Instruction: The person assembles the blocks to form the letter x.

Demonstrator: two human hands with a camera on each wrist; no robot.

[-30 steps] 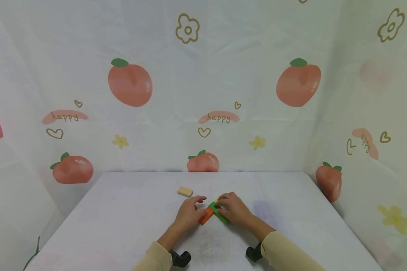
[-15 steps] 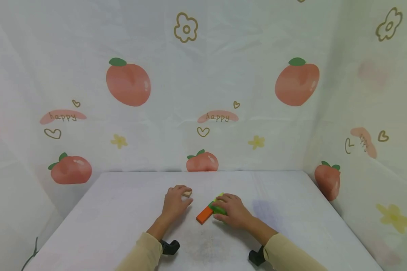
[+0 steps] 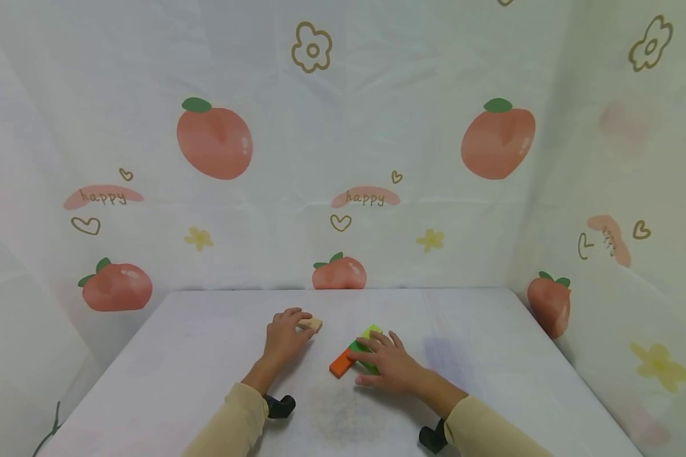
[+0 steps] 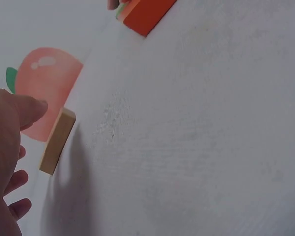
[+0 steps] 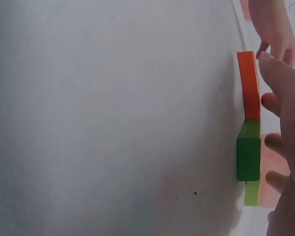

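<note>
A plain wooden block [image 3: 311,324] lies on the table at the back, left of the coloured blocks. My left hand [image 3: 282,336] reaches over it with loosely bent fingers; in the left wrist view the thumb [image 4: 37,109] is close to one end of the block, with no clear grip. An orange block [image 3: 340,364], a dark green block [image 5: 248,158] and a yellow-green block [image 3: 371,330] lie flat, joined end to side. Over the green one, my right hand [image 3: 391,365] spreads its fingers, partly hiding it; contact there is hard to tell.
The white table [image 3: 217,368] ends at a hanging cloth [image 3: 274,139] printed with fruit and flowers. Dark wrist-worn devices [image 3: 280,406] stick out beside both sleeves. A thin dark cord [image 3: 54,422] shows at the left edge.
My left hand has left the orange block and moved left and back to the wooden block. The right hand's fingers have spread and lifted somewhat, baring more of the yellow-green block.
</note>
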